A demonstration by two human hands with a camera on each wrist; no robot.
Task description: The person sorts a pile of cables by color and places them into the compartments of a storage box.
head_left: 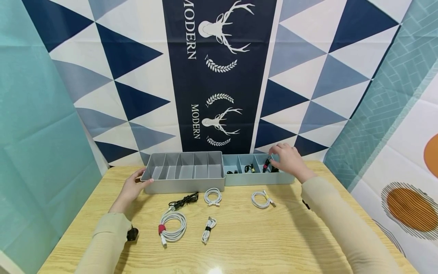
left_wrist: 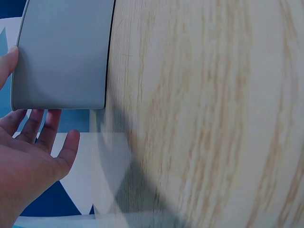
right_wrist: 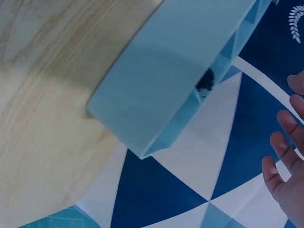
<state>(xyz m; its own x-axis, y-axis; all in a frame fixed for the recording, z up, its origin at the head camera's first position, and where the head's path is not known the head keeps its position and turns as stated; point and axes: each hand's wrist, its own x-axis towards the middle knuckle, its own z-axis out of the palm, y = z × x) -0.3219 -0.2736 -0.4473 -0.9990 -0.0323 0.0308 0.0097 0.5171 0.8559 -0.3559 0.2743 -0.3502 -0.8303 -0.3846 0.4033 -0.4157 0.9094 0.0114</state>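
My left hand [head_left: 131, 188] grips the left end of a grey divided box [head_left: 184, 185], thumb over its front rim and fingers along the end wall. In the left wrist view, this thumb and the fingers meet the box corner. My right hand [head_left: 289, 160] hovers over the right part of a light-blue divided box [head_left: 260, 180]. Just below its fingertips stands a black cable with a red band [head_left: 265, 165], in a compartment. The right wrist view shows loosely bent fingers [right_wrist: 285, 152] with nothing seen between them; the thumb is partly cut off.
Below the boxes lie a black cable [head_left: 186, 201], a large white coil with a red strap [head_left: 181, 228], a small white coil [head_left: 213, 196], a white cable bundle [head_left: 208, 230] and a yellow-tied white coil [head_left: 261, 201]. Patterned cloth [head_left: 219, 76] hangs behind the table.
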